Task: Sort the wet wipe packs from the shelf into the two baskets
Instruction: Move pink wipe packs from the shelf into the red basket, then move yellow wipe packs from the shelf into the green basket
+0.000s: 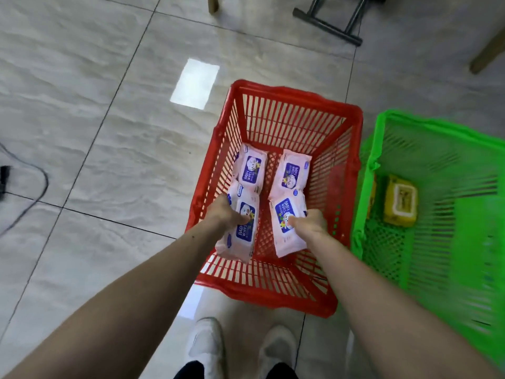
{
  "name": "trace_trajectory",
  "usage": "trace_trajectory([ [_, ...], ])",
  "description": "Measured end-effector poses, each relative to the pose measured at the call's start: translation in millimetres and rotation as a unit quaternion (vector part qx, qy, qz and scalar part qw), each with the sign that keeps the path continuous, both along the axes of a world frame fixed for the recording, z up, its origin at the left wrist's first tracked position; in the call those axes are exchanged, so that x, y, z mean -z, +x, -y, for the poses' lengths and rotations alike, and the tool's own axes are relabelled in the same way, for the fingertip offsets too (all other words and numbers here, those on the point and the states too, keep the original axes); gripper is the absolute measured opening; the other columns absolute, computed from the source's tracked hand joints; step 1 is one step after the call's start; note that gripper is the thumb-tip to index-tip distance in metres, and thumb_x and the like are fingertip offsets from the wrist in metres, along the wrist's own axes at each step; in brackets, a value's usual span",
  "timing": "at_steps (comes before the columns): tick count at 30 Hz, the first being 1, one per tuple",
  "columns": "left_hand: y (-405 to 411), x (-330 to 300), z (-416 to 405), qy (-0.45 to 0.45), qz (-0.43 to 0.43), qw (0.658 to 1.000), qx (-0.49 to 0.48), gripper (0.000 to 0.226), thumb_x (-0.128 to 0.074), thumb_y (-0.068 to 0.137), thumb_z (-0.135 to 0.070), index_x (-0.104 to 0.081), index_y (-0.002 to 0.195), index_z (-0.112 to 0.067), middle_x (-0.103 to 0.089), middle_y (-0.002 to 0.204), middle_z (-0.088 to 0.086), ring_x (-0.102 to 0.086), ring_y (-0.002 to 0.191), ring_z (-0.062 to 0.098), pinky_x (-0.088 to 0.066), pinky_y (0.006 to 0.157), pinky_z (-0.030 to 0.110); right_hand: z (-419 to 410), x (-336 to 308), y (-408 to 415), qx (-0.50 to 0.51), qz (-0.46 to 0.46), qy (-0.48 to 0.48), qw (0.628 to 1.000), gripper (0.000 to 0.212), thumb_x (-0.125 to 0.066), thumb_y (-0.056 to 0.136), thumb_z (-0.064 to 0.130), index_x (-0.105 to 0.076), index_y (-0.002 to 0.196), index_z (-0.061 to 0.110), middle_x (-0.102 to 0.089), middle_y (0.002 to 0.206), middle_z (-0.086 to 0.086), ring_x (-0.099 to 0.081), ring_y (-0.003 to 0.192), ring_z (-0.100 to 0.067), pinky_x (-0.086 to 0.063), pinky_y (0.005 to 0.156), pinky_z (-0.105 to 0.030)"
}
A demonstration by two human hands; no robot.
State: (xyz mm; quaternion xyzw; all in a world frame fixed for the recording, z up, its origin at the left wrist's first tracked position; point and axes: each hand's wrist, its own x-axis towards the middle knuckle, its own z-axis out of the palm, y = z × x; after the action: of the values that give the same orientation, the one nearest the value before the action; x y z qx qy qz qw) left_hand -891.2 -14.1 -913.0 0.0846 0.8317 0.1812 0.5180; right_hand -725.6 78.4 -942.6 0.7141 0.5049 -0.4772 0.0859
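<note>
A red basket (289,94) stands on the floor in front of me. Two pink baby wipe packs lie at its far end, one on the left (252,170) and one on the right (292,173). My left hand (224,212) grips another pink pack (241,233) inside the basket's near left. My right hand (311,222) grips a pink pack (288,228) at the near right. To the right stands a green basket (377,149) holding a yellow wipe pack (400,201).
The floor is glossy grey tile. A black cable (35,198) runs along the left edge. A metal frame foot (328,26) and wooden furniture legs (489,50) stand at the back. My white shoes (207,348) are just below the red basket.
</note>
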Motion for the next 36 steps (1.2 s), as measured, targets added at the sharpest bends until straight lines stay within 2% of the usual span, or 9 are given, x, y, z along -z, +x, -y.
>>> trace_trajectory([
  [4,3.6,43.3,1.7,-0.023,-0.042,0.994,0.094,0.041,-0.077,0.079,-0.015,-0.051,0.110,-0.016,-0.061,0.105,0.000,-0.064,0.102,0.025,-0.054,0.085,0.041,6.6,40.2,2.0,-0.048,0.042,-0.042,0.997,0.037,-0.060,0.088,0.009,-0.060,0.123,-0.003,-0.064,0.124,-0.019,-0.064,0.111,-0.032,-0.044,0.073,-0.027],
  [8,6.8,56.0,7.3,-0.025,-0.108,0.973,0.202,0.060,-0.069,0.085,-0.010,-0.040,0.137,-0.010,-0.059,0.130,0.012,-0.058,0.119,0.032,-0.051,0.097,0.044,12.8,46.0,0.3,-0.113,0.089,-0.036,0.989,0.056,-0.055,0.091,0.005,-0.035,0.142,-0.005,-0.052,0.139,-0.019,-0.054,0.125,-0.032,-0.047,0.094,-0.032],
  [11,8.0,43.0,9.8,-0.024,-0.126,0.960,0.248,0.055,-0.065,0.089,-0.017,-0.042,0.138,-0.011,-0.059,0.131,0.012,-0.059,0.118,0.031,-0.052,0.096,0.044,15.1,30.3,-1.0,-0.142,0.084,-0.033,0.986,0.065,-0.056,0.091,0.006,-0.026,0.148,0.000,-0.049,0.142,-0.018,-0.052,0.128,-0.031,-0.045,0.098,-0.032],
  [14,8.6,14.6,9.3,-0.042,-0.134,0.948,0.284,0.038,-0.059,0.093,-0.022,-0.051,0.129,-0.012,-0.060,0.127,0.012,-0.062,0.112,0.029,-0.055,0.091,0.042,15.3,1.6,1.0,-0.189,0.085,-0.028,0.978,0.059,-0.057,0.090,0.010,-0.034,0.144,0.001,-0.052,0.139,-0.017,-0.052,0.127,-0.032,-0.045,0.097,-0.032],
  [17,11.1,-20.6,8.9,-0.059,-0.144,0.937,0.312,0.035,-0.054,0.096,-0.026,-0.053,0.128,-0.014,-0.062,0.127,0.010,-0.063,0.109,0.028,-0.055,0.090,0.042,16.8,-35.9,6.1,-0.226,0.089,-0.012,0.970,0.052,-0.058,0.090,0.012,-0.041,0.138,0.003,-0.054,0.137,-0.017,-0.052,0.127,-0.032,-0.045,0.100,-0.034],
  [23,21.5,-143.8,-6.6,-0.048,-0.189,0.905,0.377,0.036,-0.051,0.096,-0.034,-0.057,0.125,-0.015,-0.062,0.127,0.007,-0.063,0.110,0.029,-0.052,0.093,0.041,12.3,-159.5,19.0,-0.274,0.073,0.043,0.958,0.028,-0.057,0.086,0.010,-0.061,0.114,0.011,-0.063,0.123,-0.012,-0.061,0.113,-0.031,-0.052,0.091,-0.035],
  [26,27.9,-226.4,-28.3,-0.023,-0.228,0.876,0.424,0.033,-0.051,0.095,-0.035,-0.057,0.121,-0.016,-0.064,0.120,0.006,-0.064,0.106,0.027,-0.054,0.090,0.042,1.2,-238.1,26.9,-0.289,0.063,0.078,0.952,0.022,-0.055,0.087,0.008,-0.062,0.108,0.011,-0.063,0.117,-0.011,-0.063,0.105,-0.030,-0.053,0.091,-0.039],
  [30,40.4,-349.0,-63.1,0.024,-0.270,0.843,0.464,0.024,-0.056,0.094,-0.028,-0.060,0.114,-0.015,-0.067,0.108,0.005,-0.065,0.097,0.024,-0.056,0.080,0.037,-16.8,-359.4,47.9,-0.300,0.074,0.132,0.942,0.010,-0.055,0.090,0.011,-0.058,0.099,0.015,-0.063,0.111,-0.009,-0.064,0.099,-0.028,-0.050,0.075,-0.032],
  [36,96.5,-525.5,-105.1,0.125,-0.313,0.780,0.527,0.035,-0.054,0.091,-0.035,-0.058,0.120,-0.015,-0.062,0.123,0.012,-0.060,0.114,0.032,-0.052,0.092,0.039,-23.8,-539.6,110.7,-0.260,0.120,0.207,0.935,0.031,-0.055,0.089,0.021,-0.059,0.119,0.013,-0.061,0.125,-0.013,-0.059,0.116,-0.031,-0.050,0.089,-0.038],
])
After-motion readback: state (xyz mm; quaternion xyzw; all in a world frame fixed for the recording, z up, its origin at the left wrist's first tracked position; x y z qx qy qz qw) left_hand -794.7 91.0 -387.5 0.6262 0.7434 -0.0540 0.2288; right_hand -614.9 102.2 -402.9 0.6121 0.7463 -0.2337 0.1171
